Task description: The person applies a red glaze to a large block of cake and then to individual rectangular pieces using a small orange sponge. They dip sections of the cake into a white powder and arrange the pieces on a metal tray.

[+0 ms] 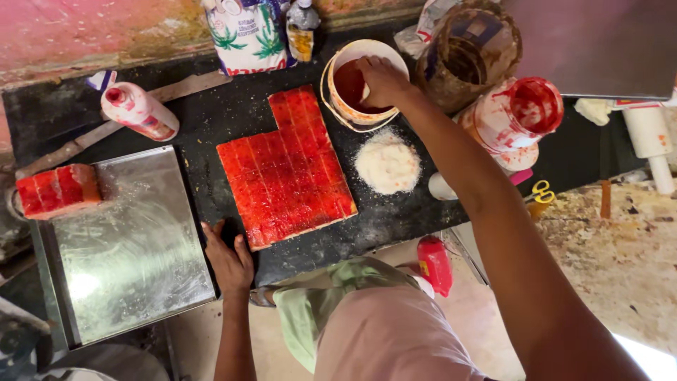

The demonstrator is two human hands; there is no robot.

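At upper centre of the frame, the right hand point(381, 79) dips into the sauce bucket point(337, 74), its grip perhaps pinching something, while the left hand point(229, 259), flat and empty, rests beside the soft, crumbly red slab point(285, 166).

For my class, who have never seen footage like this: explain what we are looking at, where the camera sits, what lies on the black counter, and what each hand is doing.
This is one picture from a camera worn on a person's head, looking down at their own bare arms. No machine is involved. The right hand reaches into a small white bucket holding red liquid; whether it grips anything inside is hidden. The left hand rests flat on the edge of the black counter, holding nothing. On the counter lie a red slab scored into squares and a pile of white flakes. To the left, a steel tray carries a few red pieces.
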